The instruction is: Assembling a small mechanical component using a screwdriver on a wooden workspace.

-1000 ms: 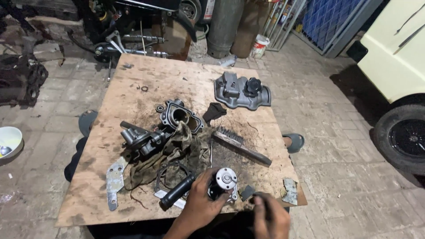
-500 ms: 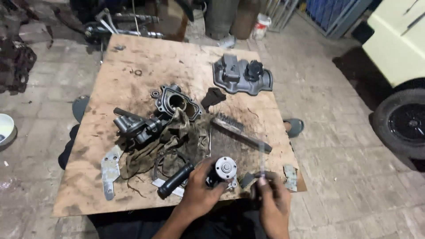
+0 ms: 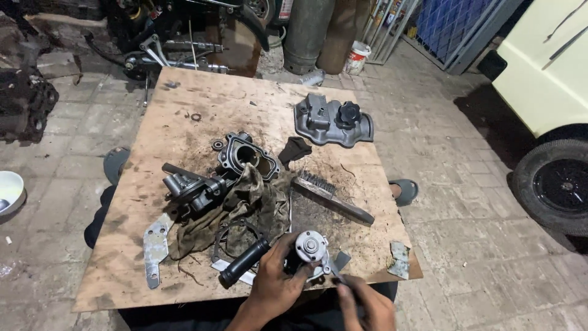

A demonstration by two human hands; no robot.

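Observation:
My left hand (image 3: 277,287) grips a small round metal pump part (image 3: 310,247) with a silver hub, held just above the near edge of the wooden board (image 3: 184,122). My right hand (image 3: 361,303) pinches a thin tool whose tip touches the part's lower right side. A black cylindrical handle (image 3: 244,262) lies just left of my left hand. A dirty olive rag (image 3: 245,211) lies beyond it, with a grey metal housing (image 3: 248,156) and another engine piece (image 3: 190,187) on it.
A wire brush (image 3: 331,197) lies right of the rag. A grey engine cover with a black cap (image 3: 334,121) sits at the far right. A flat metal bracket (image 3: 154,245) is near left, a white bowl (image 3: 9,190) on the paving, a car wheel (image 3: 554,187) at right.
The view has shifted slightly. My left hand has lifted the pump part a little and my right hand has brought the thin tool up against it.

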